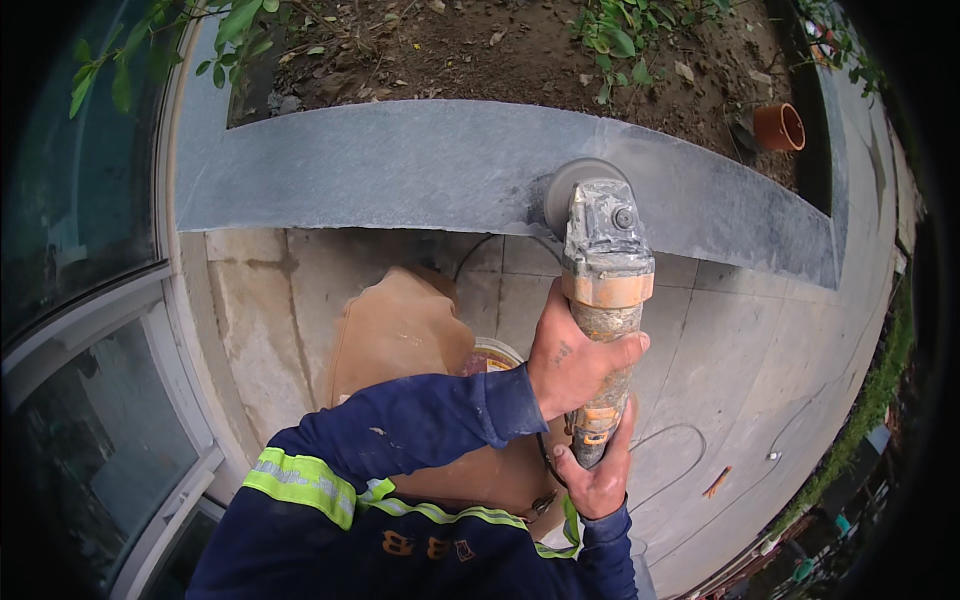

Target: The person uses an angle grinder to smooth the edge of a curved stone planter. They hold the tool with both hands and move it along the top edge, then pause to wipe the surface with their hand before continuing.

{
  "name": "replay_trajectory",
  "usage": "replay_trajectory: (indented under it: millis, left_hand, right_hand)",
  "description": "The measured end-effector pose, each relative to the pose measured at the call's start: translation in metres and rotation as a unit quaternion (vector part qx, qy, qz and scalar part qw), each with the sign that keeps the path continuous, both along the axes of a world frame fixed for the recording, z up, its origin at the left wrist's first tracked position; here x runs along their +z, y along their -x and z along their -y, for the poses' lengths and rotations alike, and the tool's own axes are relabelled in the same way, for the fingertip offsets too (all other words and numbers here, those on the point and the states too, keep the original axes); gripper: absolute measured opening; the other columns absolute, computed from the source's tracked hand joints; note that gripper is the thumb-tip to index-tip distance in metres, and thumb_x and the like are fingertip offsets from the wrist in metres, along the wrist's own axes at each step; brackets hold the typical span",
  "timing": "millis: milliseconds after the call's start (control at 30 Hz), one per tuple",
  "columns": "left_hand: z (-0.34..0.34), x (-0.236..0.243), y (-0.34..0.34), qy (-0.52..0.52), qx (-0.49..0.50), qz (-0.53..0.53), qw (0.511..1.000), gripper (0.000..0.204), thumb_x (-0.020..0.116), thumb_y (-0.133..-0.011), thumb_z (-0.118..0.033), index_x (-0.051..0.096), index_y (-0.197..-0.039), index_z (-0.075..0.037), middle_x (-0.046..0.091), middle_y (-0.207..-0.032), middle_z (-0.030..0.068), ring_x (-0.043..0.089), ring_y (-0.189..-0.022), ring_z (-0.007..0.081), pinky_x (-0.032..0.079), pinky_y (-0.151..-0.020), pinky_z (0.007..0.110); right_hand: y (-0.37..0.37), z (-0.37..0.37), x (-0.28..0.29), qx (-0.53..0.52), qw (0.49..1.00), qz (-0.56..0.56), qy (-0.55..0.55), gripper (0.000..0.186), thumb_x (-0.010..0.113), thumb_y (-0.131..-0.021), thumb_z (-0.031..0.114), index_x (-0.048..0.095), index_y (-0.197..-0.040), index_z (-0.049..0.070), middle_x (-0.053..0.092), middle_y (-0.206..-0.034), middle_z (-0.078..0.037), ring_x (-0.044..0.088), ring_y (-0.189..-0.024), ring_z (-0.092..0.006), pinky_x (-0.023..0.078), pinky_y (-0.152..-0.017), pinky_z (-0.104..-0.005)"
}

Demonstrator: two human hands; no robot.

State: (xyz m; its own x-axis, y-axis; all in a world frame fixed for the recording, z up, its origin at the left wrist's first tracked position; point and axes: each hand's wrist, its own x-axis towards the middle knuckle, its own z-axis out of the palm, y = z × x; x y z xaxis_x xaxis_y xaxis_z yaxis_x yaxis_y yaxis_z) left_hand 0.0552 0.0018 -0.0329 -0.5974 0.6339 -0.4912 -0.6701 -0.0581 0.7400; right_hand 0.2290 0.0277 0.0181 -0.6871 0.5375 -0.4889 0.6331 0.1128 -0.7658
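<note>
Both my hands are on a dusty orange-and-black angle grinder [608, 265]. My left hand [572, 358] is wrapped around the middle of its body, just behind the orange collar. Lower down, my right hand [600, 482] grips the rear end. The round disc [562, 195] sits at the far end of the tool, over the top of a grey stone ledge [370, 170], partly hidden by the grinder's head. Contact between the disc and the stone looks likely, but I cannot tell for certain. The stone around the disc has darker and paler patches.
Beyond the ledge lies a soil bed [480, 55] with plants and a terracotta pot [778, 128]. A glass door [90, 400] stands at left. A bucket rim [500, 350] shows near my left forearm. A thin cable [700, 440] loops across the tiled floor [740, 360] at right.
</note>
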Motion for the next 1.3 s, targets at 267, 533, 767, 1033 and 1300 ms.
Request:
replay_trajectory:
  millis: [267,533,767,1033,1300]
  left_hand:
    - [-0.009,0.011,0.014,0.04,-0.059,-0.003,0.997,0.067,0.082,-0.072,-0.01,0.043,-0.124,0.003,0.058,-0.112,0.0107,0.059,-0.101,0.0179,0.05,-0.09,0.034]
    - [0.012,0.003,0.017,0.094,-0.056,0.087,0.99,0.066,0.084,-0.072,-0.008,0.046,-0.124,0.001,0.06,-0.109,0.0083,0.06,-0.098,0.0166,0.051,-0.089,0.033]
    - [0.009,0.009,0.034,0.14,-0.071,0.077,0.985,0.064,0.085,-0.075,-0.012,0.046,-0.123,0.002,0.061,-0.11,0.0089,0.061,-0.099,0.0167,0.052,-0.088,0.032]
    - [-0.007,0.002,0.055,0.149,-0.053,0.052,0.986,0.054,0.083,-0.075,-0.006,0.052,-0.118,-0.001,0.063,-0.106,0.0062,0.062,-0.095,0.0163,0.052,-0.086,0.032]
    - [0.001,0.007,0.039,0.156,-0.036,0.065,0.985,0.053,0.082,-0.075,-0.006,0.053,-0.119,-0.001,0.065,-0.105,0.0071,0.063,-0.094,0.0161,0.052,-0.086,0.033]
  right_hand:
    - [0.006,0.014,-0.004,-0.053,0.998,0.029,0.018,0.102,0.08,-0.075,0.009,0.015,-0.153,-0.005,0.046,-0.139,-0.026,0.052,-0.126,-0.0347,0.041,-0.106,-0.0426]
    - [0.017,0.039,0.0,-0.108,0.988,0.092,0.065,0.092,0.067,-0.07,-0.003,0.024,-0.15,-0.001,0.057,-0.122,-0.027,0.06,-0.115,-0.04,0.047,-0.098,-0.0423]
    - [0.039,0.047,0.01,-0.113,0.988,0.103,0.028,0.09,0.071,-0.073,0.001,0.026,-0.15,-0.001,0.061,-0.12,-0.024,0.063,-0.11,-0.0362,0.049,-0.095,-0.0409]
    - [0.062,0.034,-0.002,-0.118,0.989,0.085,0.023,0.088,0.074,-0.075,0.005,0.027,-0.15,0.001,0.062,-0.12,-0.026,0.064,-0.111,-0.0394,0.051,-0.093,-0.043]
    - [0.055,0.032,0.009,-0.114,0.99,0.068,0.04,0.086,0.07,-0.075,0.002,0.028,-0.15,0.004,0.063,-0.118,-0.025,0.065,-0.109,-0.0388,0.051,-0.091,-0.0426]
